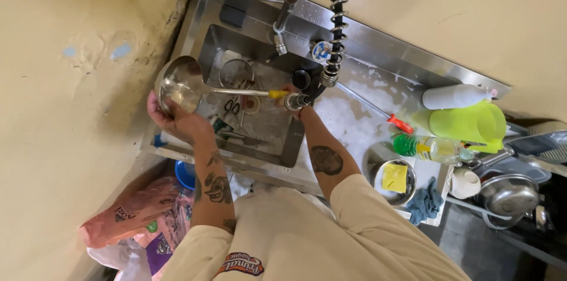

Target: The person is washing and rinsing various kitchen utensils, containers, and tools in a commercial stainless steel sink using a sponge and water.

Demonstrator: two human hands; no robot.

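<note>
My left hand (175, 119) cups the underside of a large steel ladle bowl (179, 83) over the left end of the steel sink (204, 44). The ladle's thin handle (236, 91) runs right to a yellow grip (278, 94). My right hand (293, 99) is closed around that grip end, beside the black spray head (306, 86) of the coiled spring tap (337, 18). Scissors (231, 106) and a round strainer ring (236, 72) lie in the sink basin below the ladle.
Right of the sink stand a lime-green jug (469, 122), a white bottle (455, 96), a clear soap bottle with green liquid (428, 147), a steel bowl holding a yellow sponge (394, 178), a blue cloth (424, 203) and stacked pots (509, 195). Plastic bags (142, 216) sit below left.
</note>
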